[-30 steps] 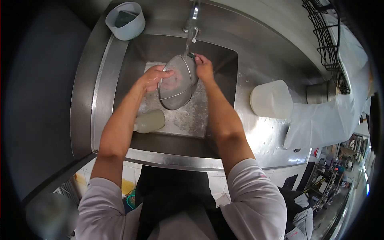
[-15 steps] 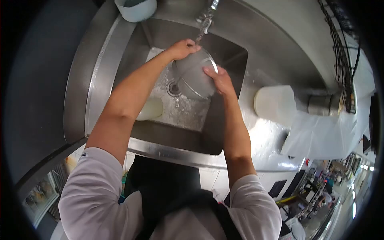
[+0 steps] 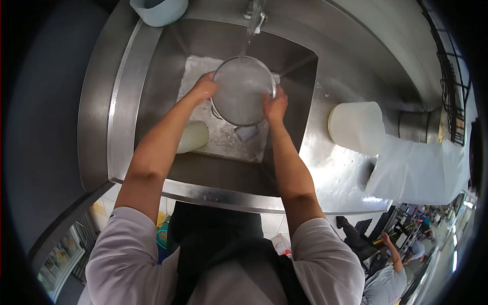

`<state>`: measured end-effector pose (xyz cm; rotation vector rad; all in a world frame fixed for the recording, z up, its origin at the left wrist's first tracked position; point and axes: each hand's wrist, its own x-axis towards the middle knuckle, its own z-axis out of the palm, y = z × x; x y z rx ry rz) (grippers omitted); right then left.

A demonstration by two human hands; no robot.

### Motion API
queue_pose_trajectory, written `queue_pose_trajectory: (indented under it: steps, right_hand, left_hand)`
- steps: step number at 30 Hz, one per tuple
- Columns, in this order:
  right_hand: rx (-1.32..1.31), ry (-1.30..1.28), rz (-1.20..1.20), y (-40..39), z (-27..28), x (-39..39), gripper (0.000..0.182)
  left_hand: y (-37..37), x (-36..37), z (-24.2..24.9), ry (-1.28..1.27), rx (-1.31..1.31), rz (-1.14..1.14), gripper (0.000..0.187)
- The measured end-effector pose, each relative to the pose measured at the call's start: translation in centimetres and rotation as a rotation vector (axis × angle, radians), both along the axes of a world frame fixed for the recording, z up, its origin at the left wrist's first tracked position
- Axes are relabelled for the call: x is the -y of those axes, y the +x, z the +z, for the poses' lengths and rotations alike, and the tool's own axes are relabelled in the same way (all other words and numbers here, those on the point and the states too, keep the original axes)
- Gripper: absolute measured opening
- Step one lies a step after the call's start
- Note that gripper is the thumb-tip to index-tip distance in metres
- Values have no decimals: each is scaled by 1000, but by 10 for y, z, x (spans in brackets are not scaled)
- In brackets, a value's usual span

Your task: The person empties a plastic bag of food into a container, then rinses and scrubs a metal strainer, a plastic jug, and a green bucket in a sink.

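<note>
Both of my hands hold a round fine-mesh sieve [image 3: 243, 91] with a shiny metal rim, over the middle of the sink [image 3: 223, 175]. My left hand [image 3: 205, 87] is closed on its left edge. On the right edge, my right hand [image 3: 275, 103] grips the rim with the thumb on the inner side. Water [image 3: 247, 43] from the tap [image 3: 252, 12] runs down onto the far side of the sieve. A pale yellowish container [image 3: 193, 136] lies in the sink near my left forearm. Just below the sieve, a small grey square piece [image 3: 247, 133] rests on the sink floor.
A whitish plastic tub [image 3: 356, 127] and a clear plastic bag [image 3: 417, 170] lie on the right counter, with metal containers [image 3: 414, 126] behind. Another white tub [image 3: 160, 11] stands at the back left corner. A wire rack [image 3: 452, 91] hangs right. A person [image 3: 387, 282] is at the lower right.
The sieve has turned from tilted on its side to facing up under the water. My left hand has moved down and left along its edge. A person has come into view lower right.
</note>
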<state>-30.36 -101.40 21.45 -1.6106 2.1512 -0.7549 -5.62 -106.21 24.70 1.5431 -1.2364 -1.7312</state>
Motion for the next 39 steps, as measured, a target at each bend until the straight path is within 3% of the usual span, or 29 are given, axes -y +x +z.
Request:
queue_pose_trajectory:
  steps: [2, 4, 5, 6, 9, 11, 12, 13, 14, 15, 17, 19, 23, 25, 28, 30, 32, 34, 36, 37, 39]
  right_hand:
    - [19, 59, -52, 2, -8, 9, 57]
    - [66, -54, -91, 9, -9, 16, 48]
    - [98, -111, -111, 16, -9, 21, 45]
    - [451, -44, -118, 23, -6, 30, 41]
    - [1454, 121, -135, 44, 45, 46, 27]
    - [1850, 190, -129, 58, 65, 51, 34]
    - [2042, 214, -126, 62, 75, 52, 38]
    - [2005, 193, -245, 70, 89, 55, 35]
    - [1965, 163, -365, 80, 99, 58, 32]
    - [1915, 169, -261, 90, 86, 67, 30]
    - [1787, 232, -202, 106, 63, 75, 25]
    - [1640, 281, -218, 97, 75, 77, 20]
    - [1418, 252, -187, 70, 158, 25, 17]
    - [1261, 84, -30, 41, 185, 9, 18]
    - [863, -124, 24, 16, 257, -5, 11]
    - [393, -242, 29, -1, 258, 0, 4]
    - [-109, -338, 43, -7, 270, 5, 3]
    - [-394, -361, 11, -19, 242, 16, 4]
    - [-590, -292, 10, -40, 206, 27, 6]
    - [-584, -328, 64, -53, 189, 27, 4]
    - [-615, -276, 43, -69, 160, 30, 8]
  left_hand:
    - [-11, 22, -20, -337, 246, -213, 36]
    - [-40, 32, 27, -570, 686, -382, 25]
    - [-53, 38, 41, -606, 760, -492, 23]
    - [-56, 44, 52, -642, 833, -608, 22]
    - [-46, 37, 87, -762, 822, -485, 19]
    - [-34, 25, 116, -570, 819, -423, 32]
    - [-24, 16, 92, -726, 880, -333, 39]
    - [-14, 9, 66, -889, 921, -238, 48]
    - [-8, 1, 70, -766, 1022, -272, 61]
    - [2, -7, 51, -938, 1041, -194, 64]
    - [-4, -29, 77, -783, 1047, -196, 64]
    - [1, -44, 71, -847, 939, -150, 61]
    - [4, -85, 122, -881, 601, -288, 62]
    - [21, -96, 125, -895, 508, -263, 62]
    - [58, -94, 84, -648, 688, -227, 54]
    - [71, -89, 78, -250, 917, -443, 48]
    - [77, -90, 66, -106, 1007, -633, 47]
    - [90, -100, 28, -63, 1061, -810, 46]
    - [117, -115, -45, 54, 990, -947, 44]
    - [118, -119, -50, 180, 967, -964, 47]
    - [121, -130, -34, 146, 977, -983, 59]
